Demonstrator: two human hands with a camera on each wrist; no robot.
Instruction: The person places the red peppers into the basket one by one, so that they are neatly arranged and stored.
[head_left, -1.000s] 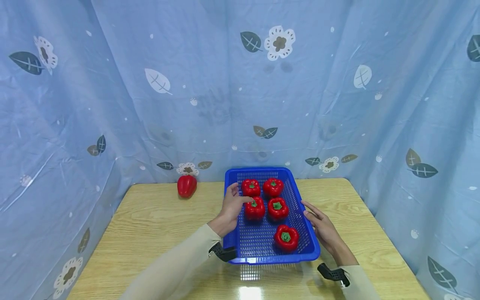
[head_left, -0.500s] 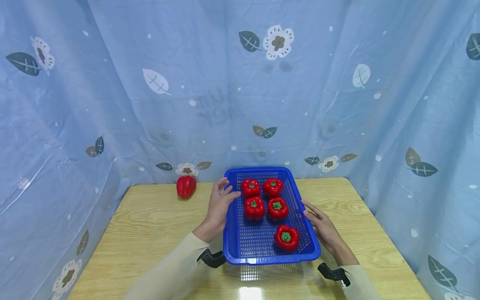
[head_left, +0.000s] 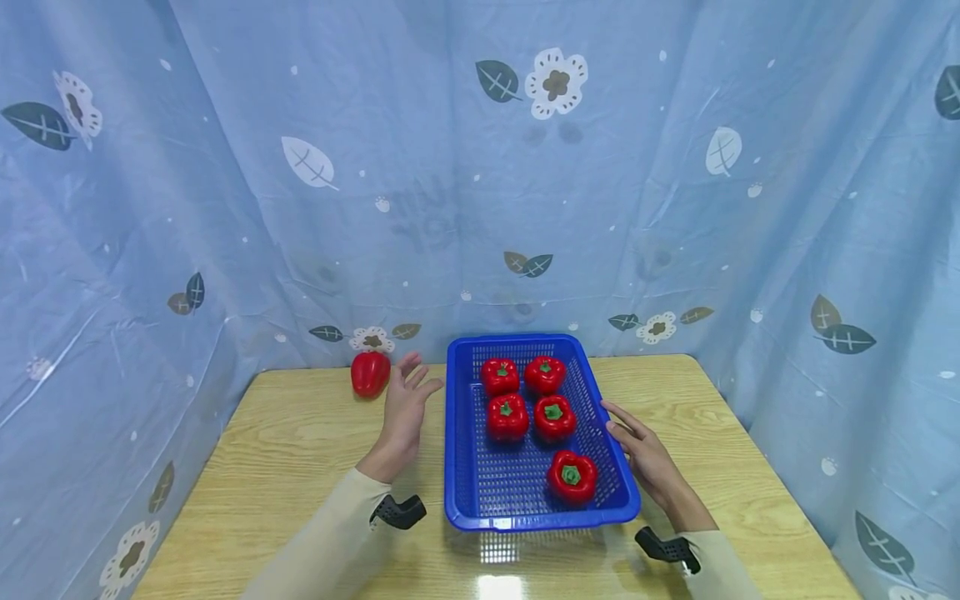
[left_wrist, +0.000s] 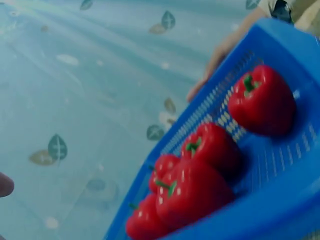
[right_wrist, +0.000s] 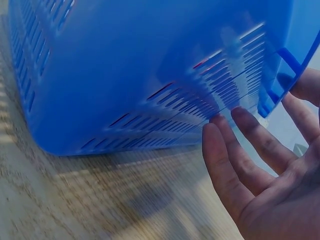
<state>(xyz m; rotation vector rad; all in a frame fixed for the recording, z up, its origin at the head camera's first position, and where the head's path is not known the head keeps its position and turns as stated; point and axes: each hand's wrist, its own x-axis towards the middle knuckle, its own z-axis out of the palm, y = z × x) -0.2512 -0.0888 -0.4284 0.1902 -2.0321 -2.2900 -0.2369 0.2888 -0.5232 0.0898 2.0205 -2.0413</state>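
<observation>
A blue plastic basket (head_left: 551, 522) stands on the table, with several red bell peppers (head_left: 507, 417) with green stems inside it. One more red bell pepper (head_left: 370, 374) lies on the table at the back left, outside the basket. Close to its right side is my left hand (head_left: 401, 421), fingers spread and relaxed, holding nothing. My right hand (head_left: 652, 462) touches the basket's right side. In the right wrist view its extended fingers (right_wrist: 225, 175) rest against the slotted outer wall, below the rim. The left wrist view looks across the peppers in the basket.
The wooden table (head_left: 300, 450) has its far edge against a blue patterned curtain (head_left: 375, 167), which also runs along both sides. Black bands are worn on both wrists.
My left hand has moved left, from over the basket's peppers to beside the lone bell pepper on the table. The right hand stays at the basket's side.
</observation>
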